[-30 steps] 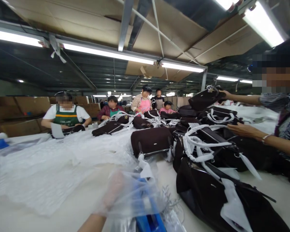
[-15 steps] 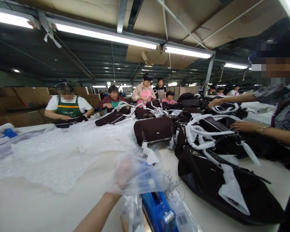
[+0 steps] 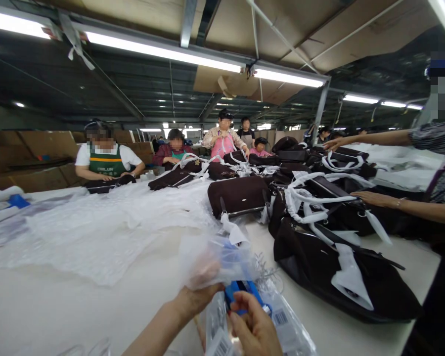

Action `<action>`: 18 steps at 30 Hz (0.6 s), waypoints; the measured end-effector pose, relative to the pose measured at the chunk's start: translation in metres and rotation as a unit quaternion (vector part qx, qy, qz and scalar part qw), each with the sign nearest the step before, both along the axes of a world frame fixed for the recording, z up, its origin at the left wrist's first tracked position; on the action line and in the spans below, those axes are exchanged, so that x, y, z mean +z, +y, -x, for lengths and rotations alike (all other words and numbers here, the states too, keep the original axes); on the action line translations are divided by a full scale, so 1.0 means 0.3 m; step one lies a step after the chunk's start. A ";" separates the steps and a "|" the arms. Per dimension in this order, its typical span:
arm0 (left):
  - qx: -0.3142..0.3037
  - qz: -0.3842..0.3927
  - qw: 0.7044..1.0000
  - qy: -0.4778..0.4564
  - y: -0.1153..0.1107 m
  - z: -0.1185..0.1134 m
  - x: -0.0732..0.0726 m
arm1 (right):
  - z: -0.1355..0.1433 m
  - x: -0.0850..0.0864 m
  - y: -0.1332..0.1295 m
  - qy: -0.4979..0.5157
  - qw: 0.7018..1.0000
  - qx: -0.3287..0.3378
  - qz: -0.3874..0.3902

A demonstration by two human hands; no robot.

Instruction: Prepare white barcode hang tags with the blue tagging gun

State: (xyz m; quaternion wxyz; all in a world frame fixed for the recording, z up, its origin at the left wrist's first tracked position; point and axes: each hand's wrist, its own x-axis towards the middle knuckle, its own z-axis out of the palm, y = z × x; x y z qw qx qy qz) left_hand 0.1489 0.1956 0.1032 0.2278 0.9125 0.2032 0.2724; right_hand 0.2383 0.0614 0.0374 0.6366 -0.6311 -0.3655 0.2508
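At the near edge of the bench [image 3: 59,306], the left hand [image 3: 202,277] grips a clear plastic bag [image 3: 215,259] while the right hand [image 3: 255,326] pinches the blue tape dispenser [image 3: 244,291]; best to keep the bag taut.

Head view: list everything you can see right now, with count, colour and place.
Bags: many, dark brown with white wrapped straps, piled centre to right.
Plastic sheets: a heap, clear, left of the bags.
Table: one, pale, under everything.
Tape dispenser: one, blue, near edge.
Clear bag: one, over the left hand.
Barcoded packets: a few, clear, beside the dispenser.
Co-workers: several; one in a green apron far left, one's arm at right.
Left hand: inside the clear bag.
Right hand: on the tape dispenser.
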 end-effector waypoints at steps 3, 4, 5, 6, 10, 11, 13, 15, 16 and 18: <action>-0.076 -0.088 0.992 0.039 -0.034 0.027 0.006 | 0.009 0.041 0.027 -0.016 0.999 -0.034 0.019; -0.097 -0.116 0.987 0.048 -0.044 0.037 0.006 | 0.013 0.047 0.030 -0.057 0.998 -0.034 0.015; -0.113 -0.140 0.982 0.057 -0.053 0.047 0.006 | 0.016 0.050 0.029 -0.107 0.994 -0.029 0.008; -0.126 -0.159 0.977 0.063 -0.061 0.055 0.007 | 0.019 0.052 0.025 -0.159 0.987 -0.020 0.002; -0.166 -0.209 0.961 0.067 -0.093 0.067 0.022 | 0.010 0.067 -0.001 -0.355 0.934 0.007 0.028; -0.177 -0.219 0.957 0.065 -0.100 0.066 0.030 | 0.003 0.073 -0.006 -0.396 0.917 0.010 0.036; -0.194 -0.237 0.950 0.060 -0.113 0.061 0.047 | -0.017 0.086 -0.015 -0.468 0.883 0.016 0.031; -0.199 -0.256 0.945 0.045 -0.125 0.059 0.067 | -0.036 0.098 -0.026 -0.526 0.850 0.022 -0.005; -0.198 -0.269 0.942 0.035 -0.133 0.059 0.078 | -0.045 0.104 -0.033 -0.545 0.838 0.028 -0.029; -0.194 -0.303 0.933 0.011 -0.155 0.063 0.102 | -0.058 0.122 -0.053 -0.553 0.829 0.051 -0.064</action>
